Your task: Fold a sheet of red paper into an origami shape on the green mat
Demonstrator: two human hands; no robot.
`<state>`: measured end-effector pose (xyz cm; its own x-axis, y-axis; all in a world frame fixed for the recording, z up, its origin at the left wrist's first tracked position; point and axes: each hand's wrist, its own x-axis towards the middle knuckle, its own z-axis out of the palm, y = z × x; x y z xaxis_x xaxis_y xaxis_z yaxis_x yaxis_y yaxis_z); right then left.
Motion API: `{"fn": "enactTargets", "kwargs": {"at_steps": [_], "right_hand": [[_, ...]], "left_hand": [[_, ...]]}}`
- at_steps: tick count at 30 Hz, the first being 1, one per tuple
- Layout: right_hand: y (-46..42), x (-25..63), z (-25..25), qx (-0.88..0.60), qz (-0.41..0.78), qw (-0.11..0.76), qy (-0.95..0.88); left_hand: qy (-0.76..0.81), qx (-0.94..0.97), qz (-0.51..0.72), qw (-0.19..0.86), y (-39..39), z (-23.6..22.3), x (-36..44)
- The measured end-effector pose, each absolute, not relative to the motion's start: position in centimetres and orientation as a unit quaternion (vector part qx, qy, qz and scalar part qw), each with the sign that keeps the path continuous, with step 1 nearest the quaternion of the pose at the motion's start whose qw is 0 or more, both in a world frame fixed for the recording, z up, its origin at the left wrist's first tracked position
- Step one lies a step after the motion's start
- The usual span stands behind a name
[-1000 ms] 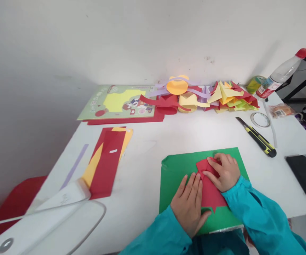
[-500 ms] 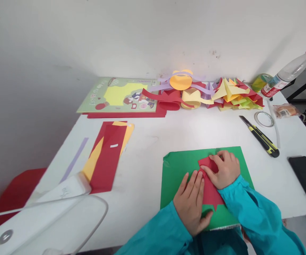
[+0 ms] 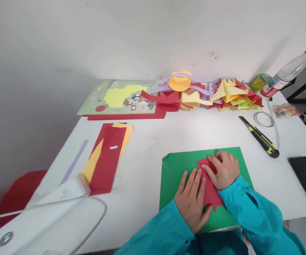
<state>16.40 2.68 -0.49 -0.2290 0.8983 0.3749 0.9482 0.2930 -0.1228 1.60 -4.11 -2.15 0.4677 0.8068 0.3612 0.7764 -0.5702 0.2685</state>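
Note:
A folded piece of red paper [image 3: 210,189] lies on a green sheet [image 3: 179,163] near the front of the table, with a small pointed notch at its lower edge. Across its left side rests my left hand [image 3: 192,200], open, fingers stretched and the thumb apart. My right hand [image 3: 225,171] is closed at the paper's upper right, with thumb and index finger pinching its folded edge. Part of the fold is hidden under the fingers.
A yellow-black utility knife [image 3: 260,137] and a tape roll [image 3: 264,119] lie to the right, near a bottle [image 3: 288,72]. Paper crafts [image 3: 235,94] line the wall. Red paper strips [image 3: 107,163] and a white lamp-like device [image 3: 41,216] are on the left.
My left fingers have shifted very slightly on the red paper. The right hand keeps its pinch, and the view has tilted a touch.

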Motion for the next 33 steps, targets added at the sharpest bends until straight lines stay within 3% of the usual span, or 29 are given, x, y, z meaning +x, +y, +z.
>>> {"fn": "enactTargets", "kwargs": {"at_steps": [11,25,33], "right_hand": [[2.3,16.3,-0.2,-0.591,-0.082,0.163,-0.785],[2.2,16.5,0.4,-0.606,-0.026,0.139,-0.783],[2.1,16.7,0.2,-0.601,-0.027,0.131,-0.788]], "left_hand": [[0.428,0.885,0.175,0.053,-1.7,-1.1,0.4],[0.441,0.869,0.223,0.034,-0.8,0.7,-0.4],[0.372,0.901,0.225,-0.002,-0.6,-1.5,0.4]]}}
